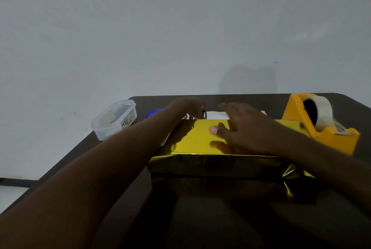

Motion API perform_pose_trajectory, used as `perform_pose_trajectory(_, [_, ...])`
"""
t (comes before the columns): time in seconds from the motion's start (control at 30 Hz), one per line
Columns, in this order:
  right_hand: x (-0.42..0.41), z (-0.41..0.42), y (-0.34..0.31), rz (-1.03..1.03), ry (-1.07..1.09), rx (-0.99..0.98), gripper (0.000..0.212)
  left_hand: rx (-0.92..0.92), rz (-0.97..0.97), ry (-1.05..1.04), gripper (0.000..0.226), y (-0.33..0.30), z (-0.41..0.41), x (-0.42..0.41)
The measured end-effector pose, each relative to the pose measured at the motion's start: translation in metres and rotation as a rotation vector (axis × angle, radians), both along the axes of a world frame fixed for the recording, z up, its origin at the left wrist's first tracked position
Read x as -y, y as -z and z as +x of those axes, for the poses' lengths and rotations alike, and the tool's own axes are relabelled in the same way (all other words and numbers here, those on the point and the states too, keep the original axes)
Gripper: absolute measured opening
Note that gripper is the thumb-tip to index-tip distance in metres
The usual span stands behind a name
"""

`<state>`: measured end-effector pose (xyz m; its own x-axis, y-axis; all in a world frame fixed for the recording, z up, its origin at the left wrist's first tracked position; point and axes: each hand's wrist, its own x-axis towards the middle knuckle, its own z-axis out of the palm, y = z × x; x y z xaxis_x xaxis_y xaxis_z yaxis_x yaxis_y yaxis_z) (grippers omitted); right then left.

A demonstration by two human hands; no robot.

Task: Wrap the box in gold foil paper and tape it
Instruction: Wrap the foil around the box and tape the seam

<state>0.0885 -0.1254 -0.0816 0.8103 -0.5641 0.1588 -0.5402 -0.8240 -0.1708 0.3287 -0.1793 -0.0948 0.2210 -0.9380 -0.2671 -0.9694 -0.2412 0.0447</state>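
While the box [202, 140] lies on the dark table [200, 228] with its long axis running left to right across the person's front, gold foil paper [192, 138] covers its top and its near side, and crumpled foil sticks out at its right end under the right forearm. A strip of white shows along the far edge, just beyond the fingertips of both hands. The right hand [245, 128] lies flat on the foil-covered top, fingers straight and spread toward the far edge, thumb pointing left, pressing the paper down. The left hand [190, 106] reaches over the far left corner of the box with its fingers curled down; it is blurred, and whether it pinches the paper's edge cannot be told. Just right of the right hand stands an orange tape dispenser [321, 126] with a roll of clear tape. Left of the left forearm sits a clear plastic tub [114, 120], and a blue object [153, 113] peeks out behind that arm.
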Motion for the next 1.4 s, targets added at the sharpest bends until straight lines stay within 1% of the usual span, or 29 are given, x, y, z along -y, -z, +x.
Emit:
perform_pose_trajectory(0.07, [-0.025,-0.009,0.004,0.011,-0.018,-0.083,0.101,-0.016,0.009,0.001,0.036,0.002,0.002,0.005])
perform_pose_trajectory(0.13, [-0.038,-0.013,0.012,-0.026,-0.030,-0.172,0.110,0.014,0.025,0.014,0.038,0.002,0.002,0.007])
perform_pose_trajectory(0.2, [-0.040,-0.013,0.020,-0.059,-0.023,-0.206,0.111,0.095,-0.021,0.042,0.046,0.000,0.001,0.008])
perform_pose_trajectory(0.27, [-0.039,-0.012,0.023,-0.087,-0.014,-0.196,0.110,0.155,-0.115,0.070,0.051,-0.002,-0.001,0.005])
perform_pose_trajectory(0.3, [-0.039,-0.012,0.024,-0.104,-0.012,-0.193,0.109,0.172,-0.157,0.095,0.048,-0.003,-0.001,0.005])
perform_pose_trajectory(0.37, [-0.039,-0.012,0.027,-0.133,-0.014,-0.177,0.106,0.179,-0.210,0.135,0.035,-0.007,-0.001,0.005])
perform_pose_trajectory(0.43, [-0.040,-0.012,0.028,-0.144,-0.012,-0.164,0.105,0.128,-0.269,0.136,0.025,-0.013,0.000,0.002])
perform_pose_trajectory(0.5, [-0.040,-0.012,0.028,-0.147,-0.009,-0.164,0.106,0.027,-0.360,0.104,0.021,-0.023,0.002,-0.004])
perform_pose_trajectory(0.57, [-0.040,-0.011,0.028,-0.145,-0.005,-0.163,0.105,-0.030,-0.426,0.070,0.020,-0.030,0.002,-0.009])
perform_pose_trajectory(0.63, [-0.039,-0.011,0.028,-0.145,-0.008,-0.154,0.105,-0.045,-0.418,0.038,0.023,-0.029,0.002,-0.008])
perform_pose_trajectory(0.67, [-0.039,-0.011,0.028,-0.143,-0.010,-0.152,0.105,-0.046,-0.390,0.022,0.028,-0.026,0.001,-0.007])
perform_pose_trajectory(0.73, [-0.039,-0.011,0.027,-0.142,-0.012,-0.152,0.107,0.012,-0.296,0.012,0.041,-0.016,-0.003,-0.005])
perform_pose_trajectory(0.8, [-0.039,-0.012,0.028,-0.155,-0.013,-0.145,0.109,0.084,-0.236,0.039,0.047,-0.007,-0.007,-0.003])
perform_pose_trajectory(0.9, [-0.037,-0.012,0.031,-0.176,-0.015,-0.120,0.104,0.097,-0.237,0.047,0.045,-0.009,-0.010,-0.003])
perform_pose_trajectory(1.03, [-0.035,-0.011,0.032,-0.172,-0.011,-0.127,0.102,0.061,-0.233,0.014,0.046,-0.019,-0.008,-0.004])
perform_pose_trajectory(1.13, [-0.035,-0.012,0.033,-0.172,-0.013,-0.115,0.103,-0.006,-0.200,0.009,0.037,-0.013,-0.004,-0.005])
perform_pose_trajectory(1.2, [-0.035,-0.012,0.034,-0.181,-0.012,-0.107,0.103,0.032,-0.199,0.022,0.030,-0.009,-0.005,-0.007])
perform_pose_trajectory(1.27, [-0.035,-0.012,0.034,-0.184,-0.013,-0.096,0.103,0.099,-0.239,0.066,0.030,-0.007,-0.007,-0.008])
perform_pose_trajectory(1.4, [-0.036,-0.012,0.033,-0.169,-0.015,-0.079,0.106,0.123,-0.332,0.132,0.024,-0.019,-0.008,-0.013])
